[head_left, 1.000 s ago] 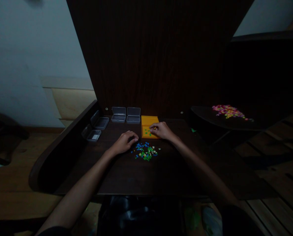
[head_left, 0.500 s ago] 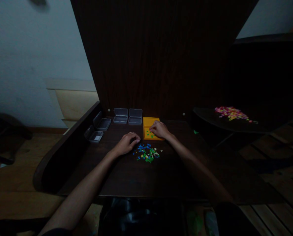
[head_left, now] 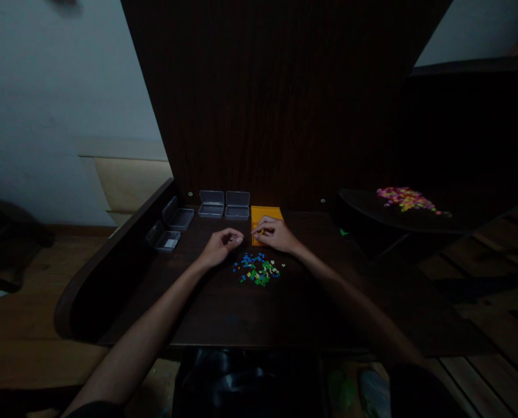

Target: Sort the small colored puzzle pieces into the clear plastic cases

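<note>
A small heap of tiny coloured pieces (head_left: 257,269), blue, green and pale, lies on the dark wooden table (head_left: 250,307). Behind it sits an orange tray (head_left: 265,213). My left hand (head_left: 221,244) is raised just left of the heap, fingers curled into a pinch on something too small to make out. My right hand (head_left: 275,233) rests over the front of the orange tray, fingers curled and pinched near its left edge; what it holds is hidden.
Two clear plastic boxes (head_left: 224,204) stand open at the back, two more (head_left: 174,227) along the table's left rim. A heap of pink and yellow pieces (head_left: 404,198) lies on a dark shelf at the right. A dark panel rises behind.
My left hand lifted off the table and drew its fingers into a pinch. My right hand slid left across the orange tray toward the left hand.
</note>
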Available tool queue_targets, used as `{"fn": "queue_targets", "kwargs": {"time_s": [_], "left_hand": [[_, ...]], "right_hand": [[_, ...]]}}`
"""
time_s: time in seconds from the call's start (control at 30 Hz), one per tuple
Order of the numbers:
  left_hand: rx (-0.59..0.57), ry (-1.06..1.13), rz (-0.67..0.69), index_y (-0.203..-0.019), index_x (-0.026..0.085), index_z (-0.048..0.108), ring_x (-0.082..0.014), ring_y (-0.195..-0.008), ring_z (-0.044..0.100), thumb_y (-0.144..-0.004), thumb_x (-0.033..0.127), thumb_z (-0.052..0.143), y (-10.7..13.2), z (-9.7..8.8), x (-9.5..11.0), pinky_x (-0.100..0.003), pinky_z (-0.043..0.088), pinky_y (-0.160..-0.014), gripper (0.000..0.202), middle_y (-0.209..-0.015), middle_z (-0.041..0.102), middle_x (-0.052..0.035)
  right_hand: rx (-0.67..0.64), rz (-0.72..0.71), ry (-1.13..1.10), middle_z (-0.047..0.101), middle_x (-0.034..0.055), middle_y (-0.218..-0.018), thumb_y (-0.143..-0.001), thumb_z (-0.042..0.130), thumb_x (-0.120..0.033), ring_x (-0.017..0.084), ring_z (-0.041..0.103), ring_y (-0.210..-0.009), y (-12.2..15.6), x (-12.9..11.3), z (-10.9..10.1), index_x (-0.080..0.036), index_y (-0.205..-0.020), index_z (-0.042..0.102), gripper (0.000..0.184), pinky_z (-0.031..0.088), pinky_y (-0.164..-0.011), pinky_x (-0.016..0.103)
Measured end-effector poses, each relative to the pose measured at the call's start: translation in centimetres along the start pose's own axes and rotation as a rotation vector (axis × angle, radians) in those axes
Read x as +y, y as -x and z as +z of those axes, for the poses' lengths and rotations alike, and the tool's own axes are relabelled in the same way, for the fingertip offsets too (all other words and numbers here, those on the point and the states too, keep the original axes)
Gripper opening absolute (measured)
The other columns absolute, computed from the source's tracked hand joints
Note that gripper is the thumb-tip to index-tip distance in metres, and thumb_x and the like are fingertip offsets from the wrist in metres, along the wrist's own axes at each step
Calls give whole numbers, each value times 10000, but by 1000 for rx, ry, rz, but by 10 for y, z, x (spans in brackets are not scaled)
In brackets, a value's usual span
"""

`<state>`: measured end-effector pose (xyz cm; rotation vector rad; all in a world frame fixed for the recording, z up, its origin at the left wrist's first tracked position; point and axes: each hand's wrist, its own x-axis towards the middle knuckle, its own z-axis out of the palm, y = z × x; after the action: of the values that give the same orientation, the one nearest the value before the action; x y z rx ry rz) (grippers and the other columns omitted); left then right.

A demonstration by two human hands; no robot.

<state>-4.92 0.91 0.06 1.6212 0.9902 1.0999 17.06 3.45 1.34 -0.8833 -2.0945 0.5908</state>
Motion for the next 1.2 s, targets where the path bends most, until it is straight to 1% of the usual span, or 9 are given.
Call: {"fn": "queue_targets", "kwargs": {"time_s": [0.1, 0.2, 0.3, 0.4, 0.57, 0.73, 0.83, 1.0, 1.2], "left_hand": [[23, 134, -56, -813, 140, 695, -156, -729, 590, -602, 488, 803, 0, 1, 1, -279, 447, -723, 421, -774, 678, -36], [37, 233, -115, -793, 142, 704, -153, -725, 594, -534, 483, 844, 0, 2, 2, -274, 446, -708, 451, -782, 691, -41], [43, 275, -162, -792, 142, 715, -143, -693, 586, -511, 463, 861, 2, 3, 3, -264, 438, -670, 451, -770, 695, -39], [38, 295, -196, -778, 141, 723, -135, -666, 580, -496, 442, 874, 3, 5, 5, -260, 438, -654, 439, -743, 696, -37], [21, 330, -220, -785, 136, 738, -157, -695, 614, -491, 420, 884, 4, 6, 1, -272, 457, -666, 435, -759, 722, -61], [-13, 306, -184, -866, 136, 764, -170, -716, 637, -548, 428, 863, 5, 5, -2, -306, 487, -715, 443, -850, 753, -94], [-27, 296, -170, -923, 132, 762, -195, -756, 661, -544, 429, 866, 5, 4, -2, -339, 505, -758, 493, -908, 757, -116], [-50, 265, -168, -958, 134, 758, -241, -864, 686, -542, 446, 864, 5, 6, 1, -375, 515, -830, 530, -954, 755, -129], [-61, 230, -124, -953, 142, 761, -244, -890, 683, -550, 443, 858, 5, 6, 1, -397, 505, -877, 512, -967, 754, -119]], "right_hand": [[26, -62, -54, 605, 40, -852, -789, 697, -235, 146, 557, -765, 0, -12, 5, -202, -896, 768, 133, 448, -595, 235], [23, -143, -29, 593, 32, -846, -810, 695, -241, 143, 553, -759, -2, -16, 9, -231, -945, 768, 154, 456, -622, 252], [3, -216, -3, 585, 28, -836, -833, 677, -221, 142, 553, -756, -3, -18, 11, -247, -941, 771, 146, 458, -644, 265], [-1, -253, 11, 581, 30, -826, -835, 674, -194, 143, 560, -752, -2, -20, 11, -233, -925, 773, 139, 453, -647, 266], [-10, -233, 44, 592, 34, -834, -835, 671, -177, 143, 565, -755, 0, -23, 11, -218, -928, 768, 141, 459, -651, 261], [-9, -190, 95, 616, 37, -862, -856, 641, -202, 147, 575, -773, 3, -22, 10, -234, -927, 763, 145, 468, -668, 263], [7, -177, 105, 626, 40, -857, -858, 630, -203, 154, 581, -774, 5, -22, 10, -225, -918, 756, 141, 466, -664, 267], [19, -149, 108, 638, 35, -814, -840, 649, -212, 137, 558, -702, 5, -26, 8, -187, -852, 729, 85, 448, -645, 257], [50, -79, 104, 625, 13, -717, -812, 665, -220, 112, 513, -613, 7, -25, 9, -165, -785, 723, 84, 397, -593, 234]]}}
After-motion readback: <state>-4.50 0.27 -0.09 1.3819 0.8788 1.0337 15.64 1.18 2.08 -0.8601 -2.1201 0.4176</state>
